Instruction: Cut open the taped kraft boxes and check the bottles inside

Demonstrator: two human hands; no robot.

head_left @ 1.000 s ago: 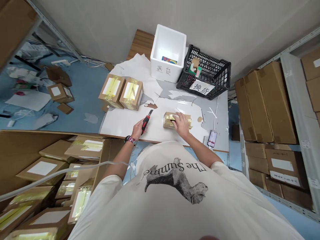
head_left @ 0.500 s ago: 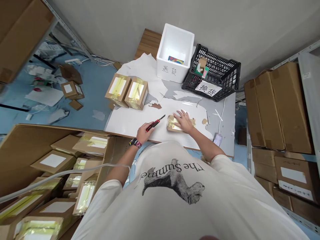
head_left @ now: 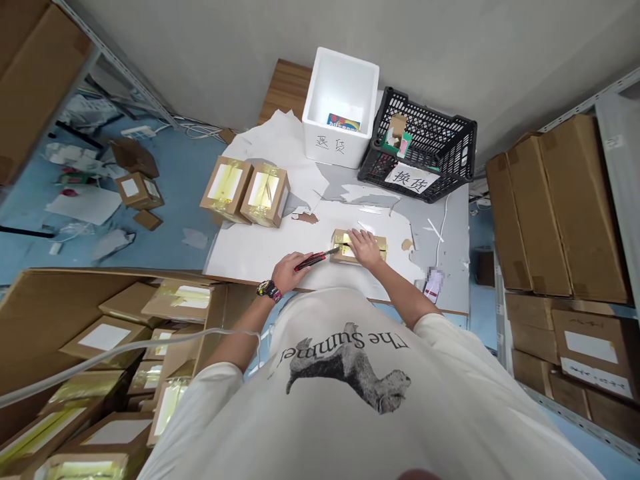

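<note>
A small cardboard box [head_left: 381, 244] with yellow tape and a white label lies near the table's front edge. My right hand [head_left: 366, 248] rests on top of it, fingers stretched out across the taped face. In my left hand [head_left: 291, 271] is a red and black box cutter [head_left: 311, 261], gripped around its handle. The blade points right and its tip is at the box's left part, by a dark slit along the top. Whether the blade is inside the slit is too small to tell.
Two taped boxes [head_left: 266, 194] stand at the table's left. Behind are a white foam bin [head_left: 337, 145] and a black plastic crate [head_left: 453, 160] with a paper sign. A large carton [head_left: 30, 303] full of boxes is at lower left. Shelved cartons [head_left: 583, 207] line the right.
My left hand has brought the box cutter's tip rightward and down to the box. A dark slit now shows in its top. My right hand stays on the box.
</note>
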